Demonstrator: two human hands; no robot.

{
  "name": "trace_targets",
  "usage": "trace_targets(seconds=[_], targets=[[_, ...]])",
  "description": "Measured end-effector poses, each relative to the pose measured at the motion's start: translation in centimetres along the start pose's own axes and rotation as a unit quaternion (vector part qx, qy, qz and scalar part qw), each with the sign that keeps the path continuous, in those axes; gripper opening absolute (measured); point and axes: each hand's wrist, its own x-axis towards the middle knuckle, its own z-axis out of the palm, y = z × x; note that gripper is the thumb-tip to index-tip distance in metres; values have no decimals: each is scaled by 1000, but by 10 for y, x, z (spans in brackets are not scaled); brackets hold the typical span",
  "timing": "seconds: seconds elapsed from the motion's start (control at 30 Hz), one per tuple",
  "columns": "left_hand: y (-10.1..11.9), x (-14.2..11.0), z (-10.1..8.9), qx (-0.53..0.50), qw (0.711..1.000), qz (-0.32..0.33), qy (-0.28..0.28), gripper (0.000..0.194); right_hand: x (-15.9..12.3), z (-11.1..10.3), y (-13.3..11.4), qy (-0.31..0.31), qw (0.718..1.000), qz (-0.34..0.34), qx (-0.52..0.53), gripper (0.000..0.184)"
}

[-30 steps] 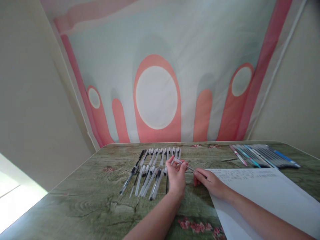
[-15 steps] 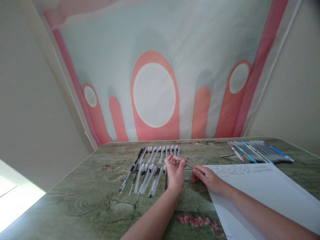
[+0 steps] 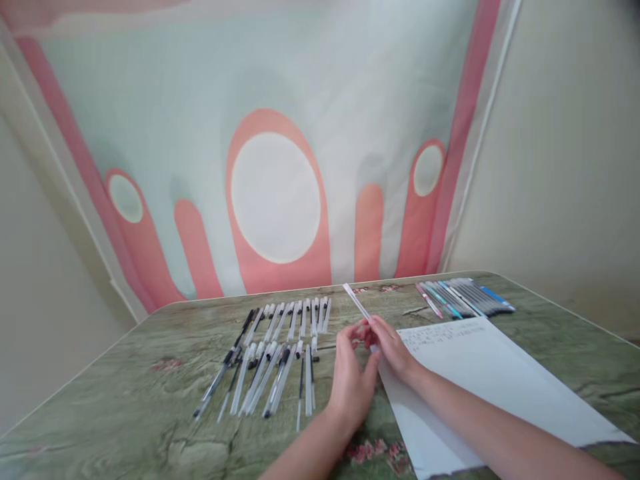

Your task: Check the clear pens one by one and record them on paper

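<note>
My right hand pinches a slim pen with a clear, whitish barrel. The pen slants up and to the left out of my fingers, its lower part hidden by both hands. Close against it, my left hand has its fingers curled beside my right fingertips; whatever they grip is out of sight. Left of my hands, several pen parts lie in a front row of clear barrels with dark pieces among them. Thin dark refills lie at that row's right end. Behind is a back row of clear barrels with black pieces.
A sheet of white paper with handwriting at its top lies under my right forearm. At the back right, several pens in grey, blue, teal and pink lie side by side. A patterned pink and pale-green backdrop stands behind the wood-print table.
The pen, held low between both hands before, now points up and left from my right hand. My hands have come together. The view has shifted right, so the table's things sit farther left.
</note>
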Motion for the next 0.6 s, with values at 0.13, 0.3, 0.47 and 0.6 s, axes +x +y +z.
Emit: trace_targets(seconds=[0.13,0.3,0.47,0.6], targets=[[9,-11,1,196,967,57,-150,35,10,-7,13,124,991,8,53,31],[9,-14,1,279,927,50,-244,55,13,-9,13,164,986,16,23,32],[4,-12,0,270,929,37,-252,61,24,-29,-8,182,970,21,-158,40],[3,-12,-2,260,933,20,-247,61,40,-69,-24,138,916,-38,-374,37]])
